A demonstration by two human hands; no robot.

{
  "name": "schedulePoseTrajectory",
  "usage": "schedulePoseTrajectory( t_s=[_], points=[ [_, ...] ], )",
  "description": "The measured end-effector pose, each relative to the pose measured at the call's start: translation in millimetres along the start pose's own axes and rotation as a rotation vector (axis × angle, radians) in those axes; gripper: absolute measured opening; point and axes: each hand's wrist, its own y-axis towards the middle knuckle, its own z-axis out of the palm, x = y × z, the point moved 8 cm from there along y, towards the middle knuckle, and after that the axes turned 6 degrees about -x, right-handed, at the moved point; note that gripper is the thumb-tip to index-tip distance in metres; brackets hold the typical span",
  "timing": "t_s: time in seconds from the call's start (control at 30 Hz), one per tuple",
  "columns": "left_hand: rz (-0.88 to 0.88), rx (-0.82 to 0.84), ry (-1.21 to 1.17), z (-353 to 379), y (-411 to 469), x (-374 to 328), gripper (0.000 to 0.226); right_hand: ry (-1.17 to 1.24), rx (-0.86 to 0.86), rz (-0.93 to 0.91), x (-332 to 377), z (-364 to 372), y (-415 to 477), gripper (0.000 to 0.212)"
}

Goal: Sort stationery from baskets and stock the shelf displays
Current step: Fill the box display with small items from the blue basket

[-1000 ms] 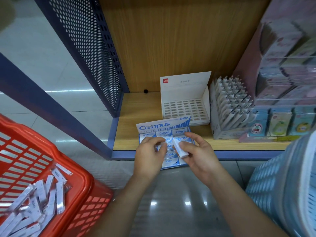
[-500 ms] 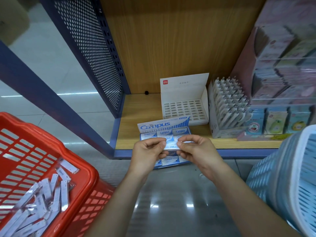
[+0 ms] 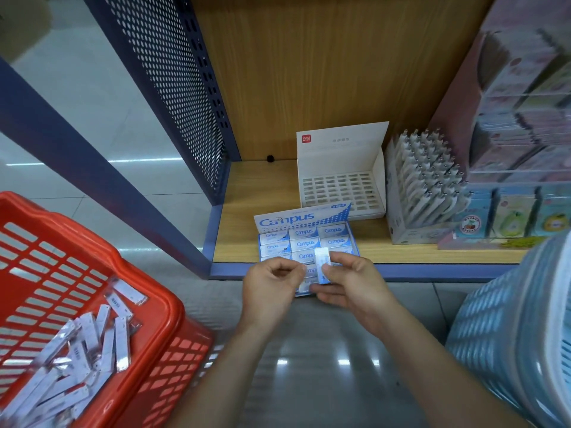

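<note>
Your one head camera looks forward and steeply down, from close by, at the low shelf point(image 3: 247, 196) and floor point(image 3: 309, 366).

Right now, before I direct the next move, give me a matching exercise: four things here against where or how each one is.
1 red basket
2 white grid tray
3 Campus box
4 loose eraser

a pinched in the right hand
b open at the shelf front
c holds white packets
d empty, further back

Pairs: 1-c, 2-d, 3-b, 4-a
</note>
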Motion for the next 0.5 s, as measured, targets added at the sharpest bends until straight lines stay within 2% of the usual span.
schedulePoseTrajectory(
  t_s=[0.1,0.2,0.3,0.5],
  points=[
    [0.077,-0.014,0.057,-9,11,-6,0.013,-0.229,-0.012,-0.092,6,-4,7,0.023],
    [0.256,-0.043,0.369,-14,14,-15,0.025,-0.454,-0.133,-0.196,13,-13,18,0.015],
    [0.326,-0.071,0.566,-21,14,-9,0.033,-0.485,-0.209,-0.209,14,-15,24,0.011],
    [0.423,-0.063,0.609,-14,7,-1,0.034,-0.470,-0.214,-0.244,7,-9,30,0.017]
  ],
)
